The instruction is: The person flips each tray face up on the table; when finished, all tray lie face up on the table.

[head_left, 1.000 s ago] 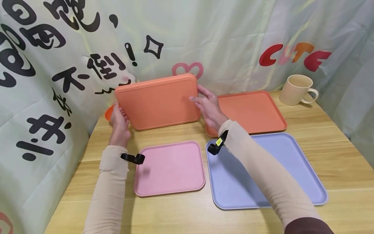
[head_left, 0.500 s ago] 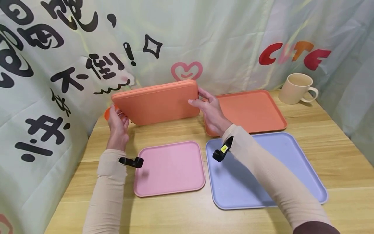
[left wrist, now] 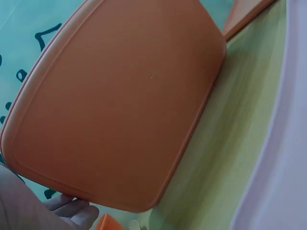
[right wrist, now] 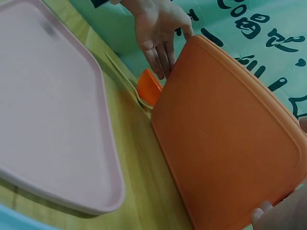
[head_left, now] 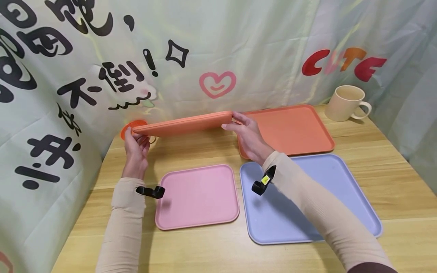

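Note:
My two hands hold an orange tray [head_left: 184,125] between them, above the back left of the table. The tray is tilted and nearly edge-on in the head view, while its underside faces the wrist cameras. At its left end, my left hand [head_left: 135,153] grips the edge, thumb at the rim. My right hand [head_left: 250,137] holds the right end near the corner. An orange object with a round rim [head_left: 133,127] stands behind the left hand, partly hidden; in the right wrist view a thin, pale curved piece [right wrist: 129,84] lies next to it.
A second orange tray [head_left: 288,131] lies at the back right, with a beige mug [head_left: 345,104] beyond its corner. In front are a pink tray [head_left: 198,197] and a larger blue tray [head_left: 331,189]. A printed cloth [head_left: 259,57] hangs behind the wooden table [head_left: 191,250].
The held tray's upper edge has come down, so the tray turns from showing its broad underside to almost edge-on. The orange round-rimmed object shows more behind it.

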A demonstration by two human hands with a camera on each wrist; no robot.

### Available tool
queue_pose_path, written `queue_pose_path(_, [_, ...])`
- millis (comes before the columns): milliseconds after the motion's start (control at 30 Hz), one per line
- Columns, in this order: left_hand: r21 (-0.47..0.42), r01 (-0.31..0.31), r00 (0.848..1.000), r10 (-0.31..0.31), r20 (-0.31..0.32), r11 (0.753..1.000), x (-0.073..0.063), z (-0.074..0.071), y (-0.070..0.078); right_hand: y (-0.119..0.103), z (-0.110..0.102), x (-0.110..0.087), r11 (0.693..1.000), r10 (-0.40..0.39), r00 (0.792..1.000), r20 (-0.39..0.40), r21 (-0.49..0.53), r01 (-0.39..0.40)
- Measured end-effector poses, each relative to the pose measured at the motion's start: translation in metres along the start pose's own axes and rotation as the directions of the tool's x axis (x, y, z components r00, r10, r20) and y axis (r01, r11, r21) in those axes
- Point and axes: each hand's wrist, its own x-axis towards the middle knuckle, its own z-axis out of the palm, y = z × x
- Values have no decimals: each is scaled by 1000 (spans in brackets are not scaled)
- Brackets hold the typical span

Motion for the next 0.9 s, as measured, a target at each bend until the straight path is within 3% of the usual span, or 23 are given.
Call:
queue_pose_path(200, [20,23,1000,-23,13,1000,5,-7,-3,5,-4,-4,999,34,999,3,0,-34])
queue_pose_path(367, [149,14,1000,-17,14,989,10,-12,-8,11,-7,-5,997,77,997,8,15,-77])
queue_pose_path(633, [328,8,1000,-17,25,945,18,-17,-17,21,-15,-8,989,140,990,8,-51,-139])
queue_pose_path(733, [400,17,1000,-22,9,916,21,-17,-20,25,-16,-7,989,141,990,23,-37,-140])
queue_pose_path(900, [448,41,999,-27,-37,893,28,-16,-26,33,-17,-6,986,163,986,22,-49,-162])
